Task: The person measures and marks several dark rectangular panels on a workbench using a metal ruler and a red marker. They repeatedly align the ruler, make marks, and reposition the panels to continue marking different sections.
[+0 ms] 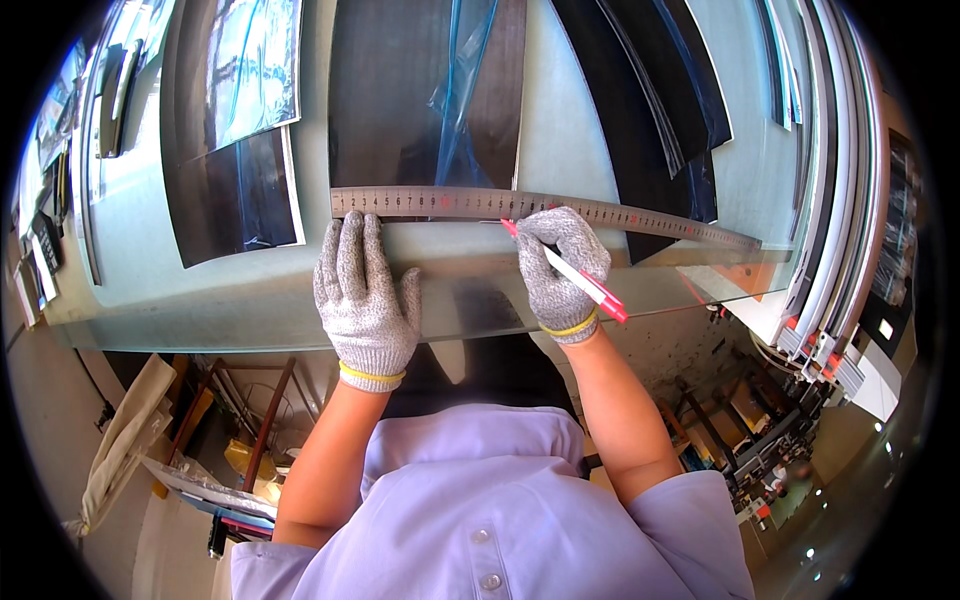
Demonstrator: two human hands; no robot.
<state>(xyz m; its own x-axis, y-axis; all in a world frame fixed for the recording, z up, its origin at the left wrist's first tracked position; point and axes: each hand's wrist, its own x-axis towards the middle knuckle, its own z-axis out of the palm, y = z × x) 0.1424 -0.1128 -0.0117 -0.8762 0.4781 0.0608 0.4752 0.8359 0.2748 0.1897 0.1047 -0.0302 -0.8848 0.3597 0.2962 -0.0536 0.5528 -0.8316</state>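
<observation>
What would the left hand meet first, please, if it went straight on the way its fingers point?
The ruler: the left hand has its fingertips at the ruler's lower edge, though whether they press on it is unclear.

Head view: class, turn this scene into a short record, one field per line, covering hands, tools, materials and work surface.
Left hand: gloved, fingers extended, fingertips at the steel ruler near its left end
Right hand: gloved, gripping a red-and-white pen, one red end close to the ruler's lower edge
Materials: middle dark sheet, its near end under the ruler; blue film on it; more dark sheets either side
Work surface: glass tabletop
</observation>
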